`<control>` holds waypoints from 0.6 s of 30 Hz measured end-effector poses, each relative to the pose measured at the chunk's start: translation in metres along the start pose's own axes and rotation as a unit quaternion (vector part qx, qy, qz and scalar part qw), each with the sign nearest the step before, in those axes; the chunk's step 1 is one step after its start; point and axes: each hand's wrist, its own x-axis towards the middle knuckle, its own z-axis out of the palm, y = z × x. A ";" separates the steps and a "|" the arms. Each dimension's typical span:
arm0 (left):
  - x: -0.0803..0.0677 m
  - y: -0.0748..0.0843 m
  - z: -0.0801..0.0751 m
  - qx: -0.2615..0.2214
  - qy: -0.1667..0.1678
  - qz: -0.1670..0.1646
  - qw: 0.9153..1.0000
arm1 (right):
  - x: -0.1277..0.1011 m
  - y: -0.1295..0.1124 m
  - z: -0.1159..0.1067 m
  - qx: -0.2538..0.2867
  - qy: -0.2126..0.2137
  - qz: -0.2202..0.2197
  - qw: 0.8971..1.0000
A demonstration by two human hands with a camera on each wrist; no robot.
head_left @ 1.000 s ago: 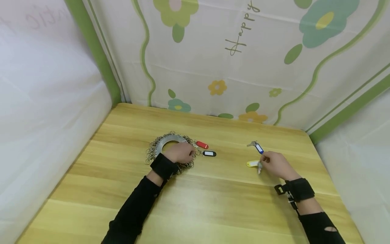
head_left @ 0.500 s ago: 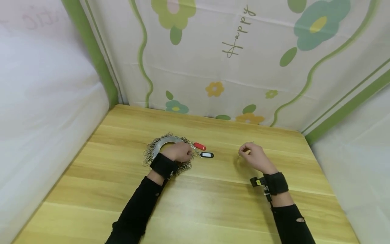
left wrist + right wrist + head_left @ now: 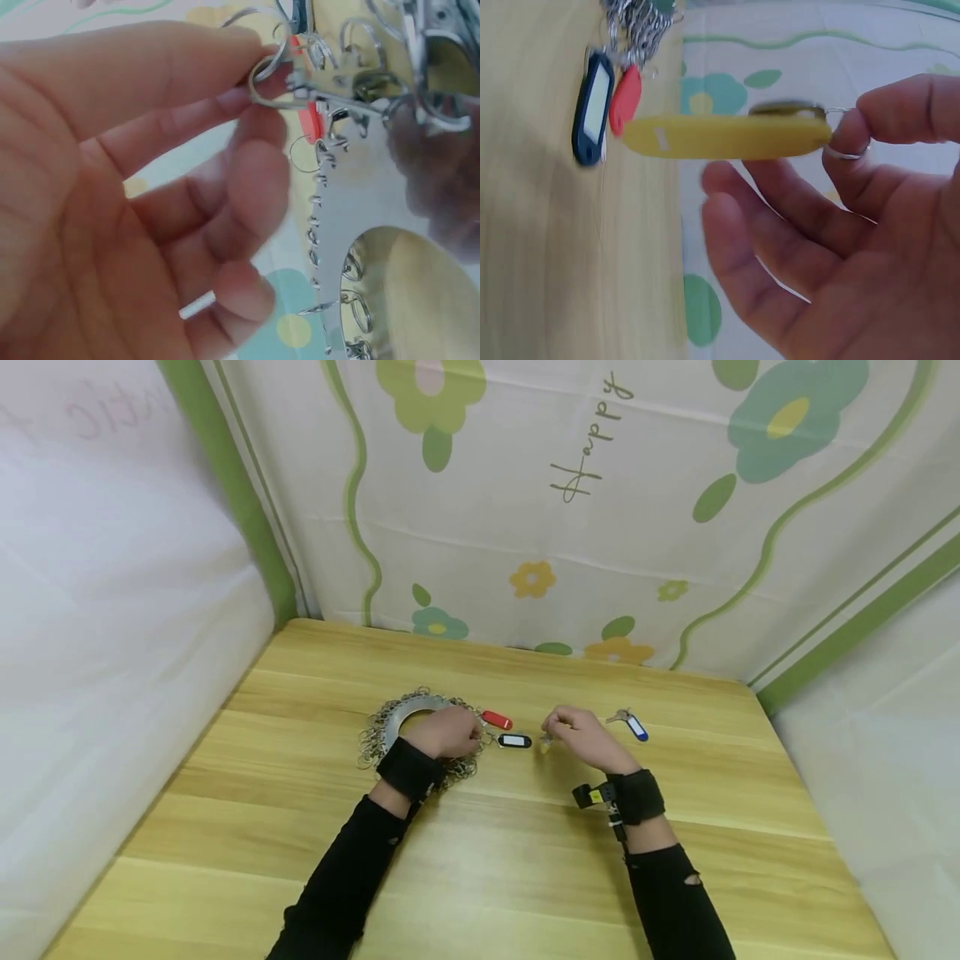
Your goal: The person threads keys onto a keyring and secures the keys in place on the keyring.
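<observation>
A flat metal ring plate (image 3: 395, 714) with many small hooks and rings round its edge lies on the table. My left hand (image 3: 450, 732) is over its right side, thumb and forefinger pinching a small metal ring (image 3: 259, 88) joined to a snap hook (image 3: 304, 86). My right hand (image 3: 588, 739) pinches a split ring (image 3: 849, 155) that carries a yellow key tag (image 3: 720, 137) and a key (image 3: 787, 109), held above the table. A red key tag (image 3: 497, 720) and a black key tag (image 3: 514, 741) extend from the plate's right edge, between the hands.
To the right of my right hand, a blue key tag (image 3: 637, 727) with a key (image 3: 618, 716) lies on the wooden table (image 3: 465, 877). A flower-printed cloth (image 3: 457, 518) hangs along the back edge. White cloth walls stand at both sides.
My right hand has picked up the yellow key tag with its key and carried it left, close to the black tag. The left hand stays at the ring plate.
</observation>
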 end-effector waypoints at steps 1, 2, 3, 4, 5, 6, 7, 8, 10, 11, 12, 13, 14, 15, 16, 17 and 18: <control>0.000 0.001 0.000 0.004 0.002 0.005 1.000 | 0.002 -0.002 0.002 0.010 -0.013 0.006 1.000; 0.000 0.001 0.000 0.005 0.004 0.010 1.000 | 0.003 -0.003 0.005 0.021 -0.024 0.012 0.999; 0.000 0.002 -0.001 0.006 0.004 0.012 1.000 | 0.005 -0.005 0.007 0.032 -0.030 0.018 0.999; -0.001 0.003 -0.001 0.006 0.006 0.016 1.000 | 0.007 -0.006 0.010 0.042 -0.035 0.021 0.998; -0.001 0.003 -0.002 0.007 0.007 0.019 1.000 | 0.009 -0.007 0.012 0.056 -0.039 0.022 0.997; -0.001 0.004 -0.002 0.008 0.009 0.022 1.000 | 0.011 -0.008 0.014 0.071 -0.043 0.021 0.996; -0.002 0.005 -0.003 0.008 0.010 0.023 1.000 | 0.013 -0.010 0.016 0.089 -0.044 0.019 0.995; -0.002 0.005 -0.003 0.010 0.011 0.023 1.000 | 0.015 -0.011 0.018 0.106 -0.046 0.017 0.993; -0.002 0.005 -0.003 0.020 0.012 0.024 0.999 | 0.018 -0.013 0.023 0.128 -0.049 0.012 0.990; -0.001 0.005 -0.003 0.024 0.011 0.023 0.999 | 0.019 -0.014 0.026 0.134 -0.050 0.010 0.990; -0.001 0.005 -0.004 0.029 0.010 0.022 0.999 | 0.020 -0.014 0.028 0.136 -0.049 0.011 0.989; -0.001 0.005 -0.003 0.031 0.009 0.023 0.999 | 0.021 -0.014 0.031 0.133 -0.046 0.013 0.990; -0.001 0.005 -0.003 0.033 0.008 0.024 0.999 | 0.023 -0.014 0.033 0.127 -0.043 0.013 0.991; -0.001 0.005 -0.003 0.034 0.009 0.026 0.999 | 0.024 -0.014 0.036 0.119 -0.040 0.015 0.992; -0.001 0.005 -0.003 0.033 0.010 0.029 0.999 | 0.025 -0.014 0.038 0.111 -0.039 0.017 0.993; -0.001 0.005 -0.003 0.033 0.011 0.031 0.999 | 0.026 -0.014 0.041 0.102 -0.037 0.019 0.994; -0.001 0.005 -0.003 0.032 0.012 0.032 0.999 | 0.027 -0.014 0.043 0.095 -0.035 0.024 0.995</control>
